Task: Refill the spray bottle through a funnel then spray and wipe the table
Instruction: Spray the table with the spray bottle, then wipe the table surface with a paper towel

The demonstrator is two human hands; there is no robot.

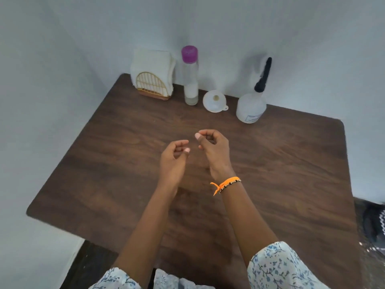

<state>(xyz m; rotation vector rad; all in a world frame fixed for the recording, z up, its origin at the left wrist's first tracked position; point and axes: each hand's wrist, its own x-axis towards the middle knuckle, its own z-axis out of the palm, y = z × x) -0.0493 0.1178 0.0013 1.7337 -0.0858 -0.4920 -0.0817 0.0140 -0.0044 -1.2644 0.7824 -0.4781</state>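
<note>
Left grip (175,155) and right grip (212,147): both hands hover side by side above the middle of the counter (108,163), close together but apart. Each has its fingers loosely curled, thumb tip near the forefinger, and neither holds anything. An orange thread band (226,183) circles the right wrist; floral sleeves (279,265) cover both upper forearms at the lower edge of the view.

Counter: dark brown wood-grain top with rounded corners, set into a corner of pale walls (62,49).

Row along the far edge, well apart from the hands, left to right:
- Cloths (150,61): white, folded, standing upright in a gold wire holder (151,85) at the far left corner.
- Clear bottle (190,78): tall, upright, purple cap on, with a low level of liquid at the bottom; just right of the holder.
- Funnel (214,101): white, wide mouth facing the camera, small tab at its lower right rim; beside the clear bottle, between it and the spray bottle.
- Spray bottle (251,107): white, round-bodied, upright, black spray head (263,75) fitted and pointing upward near the wall; it bears a small label low on its front.

Dark patterned fabric (375,222) shows at the right edge, beyond the counter.
</note>
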